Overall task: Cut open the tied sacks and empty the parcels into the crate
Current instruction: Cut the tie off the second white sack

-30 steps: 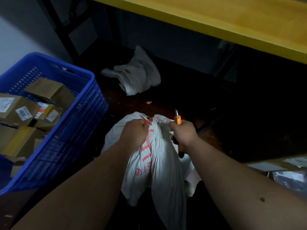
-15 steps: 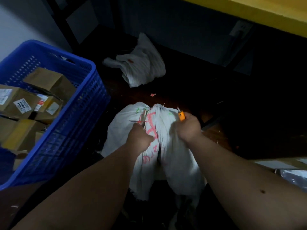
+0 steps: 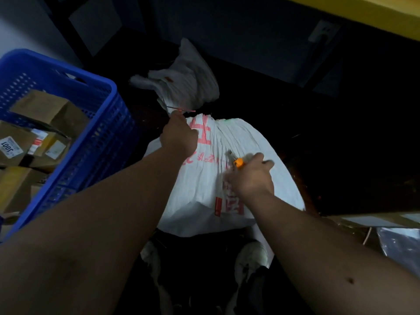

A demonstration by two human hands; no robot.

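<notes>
**Left hand up with the red tie, right hand and cutter on the sack**

Far left I see the blue crate (image 3: 106, 123), mesh walls, already holding brown cardboard parcels (image 3: 43, 110); one carries a white label reading "J001", upside down from where I look. The crate sits on the dark floor (image 3: 284, 114), just beside the sack.

Next over, my left hand (image 3: 178, 136) is raised above the top of the sack, fingers curled tight and pinching a thin red tie (image 3: 181, 109) that sticks out past the knuckles. I cannot tell whether the tie is still joined to the sack or free of it.

Behind the left hand lies an empty white sack (image 3: 181, 83), crumpled flat on the floor near the crate's far corner, apart from the one I am working on.

Centre: the white woven sack (image 3: 238, 142) with red printing stands full on the floor right in front of me, its gathered neck at the top, pleats running down the cloth. It is between my two forearms and close to the crate's right wall.

My right hand (image 3: 250, 176) rests on the sack's front face, fingers wrapped around an orange cutter (image 3: 237, 161); the blade tip shows just past the thumb side and lies against the cloth. This part is motion-blurred.

Below the sack, two pale shoes (image 3: 250, 258) show in the dark.

Top right runs the yellow surface (image 3: 375, 12) edge. Lower right, a flat cardboard piece (image 3: 375, 220) and some clear plastic wrap (image 3: 400, 242), both well apart from the sack.
</notes>
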